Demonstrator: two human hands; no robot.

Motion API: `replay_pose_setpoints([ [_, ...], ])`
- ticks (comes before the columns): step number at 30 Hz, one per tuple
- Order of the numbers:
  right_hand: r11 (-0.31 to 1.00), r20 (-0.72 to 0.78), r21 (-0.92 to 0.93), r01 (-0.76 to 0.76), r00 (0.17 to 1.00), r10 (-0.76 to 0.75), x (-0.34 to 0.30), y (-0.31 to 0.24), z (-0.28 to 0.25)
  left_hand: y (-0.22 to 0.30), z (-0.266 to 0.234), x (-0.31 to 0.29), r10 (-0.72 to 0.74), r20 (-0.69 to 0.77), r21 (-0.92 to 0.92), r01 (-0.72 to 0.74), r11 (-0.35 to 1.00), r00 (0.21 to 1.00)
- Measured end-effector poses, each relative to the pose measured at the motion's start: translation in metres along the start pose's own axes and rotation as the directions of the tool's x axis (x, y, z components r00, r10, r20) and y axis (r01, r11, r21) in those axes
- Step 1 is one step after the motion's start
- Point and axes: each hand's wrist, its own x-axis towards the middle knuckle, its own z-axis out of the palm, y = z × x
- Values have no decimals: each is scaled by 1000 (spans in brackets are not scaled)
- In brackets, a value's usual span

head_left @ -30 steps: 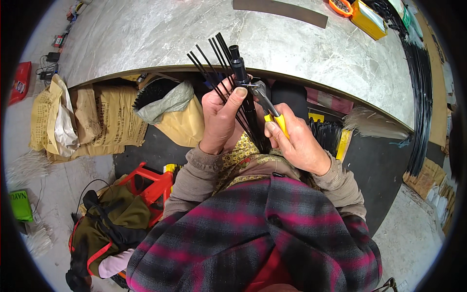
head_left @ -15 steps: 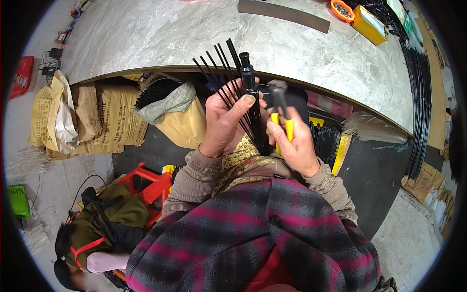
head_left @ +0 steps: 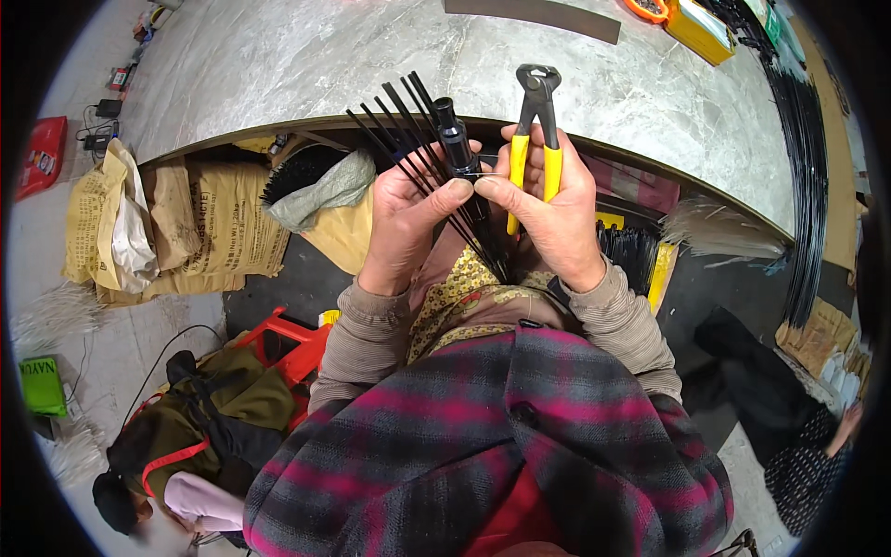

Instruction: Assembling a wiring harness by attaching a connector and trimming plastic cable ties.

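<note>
My left hand [head_left: 413, 209] is closed around what looks like an umbrella frame, a black tubular part [head_left: 453, 137] with thin black rods [head_left: 408, 139] fanning out to its left. A thin wire [head_left: 490, 174] sticks out from the tube's right side. The thumb of my right hand [head_left: 561, 204] presses toward the wire, close to my left thumb. That same hand holds end-cutting pincers [head_left: 536, 121] with yellow handles, their dark jaws pointing up and away from the tube. The lower end of the frame rests over my lap.
A grey marble-patterned table [head_left: 306, 65] lies ahead, with a dark flat strip [head_left: 534, 20] and a yellow box [head_left: 701, 32]. Long black rods [head_left: 807, 204] hang at its right edge. Brown paper sacks [head_left: 223, 218] stand below at left. Other people [head_left: 213, 418] are at lower left and right.
The pincers have come away from the wire and turned jaws-up in my right hand, whose thumb has moved to the wire. Another person has come into view at lower right.
</note>
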Motion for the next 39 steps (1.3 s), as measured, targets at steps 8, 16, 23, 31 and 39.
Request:
replay_pose_setpoints([
  [8,997,65,-82,4,998,2,1,3,3,3,-12,-1,15,12,-33,-15,999,1000],
  [16,993,74,-114,20,997,-11,4,3,9,-3,-26,2,39,12,-57,-38,998,999],
  [23,992,56,-128,2,998,5,5,5,13,-3,-26,1,67,49,18,-68,998,997],
  [31,995,7,-101,-6,1000,7,7,18,14,3,1,-12,143,-46,185,-133,974,989],
  [39,998,-51,-33,62,997,-64,7,17,31,3,7,-11,276,-99,333,-230,914,956],
])
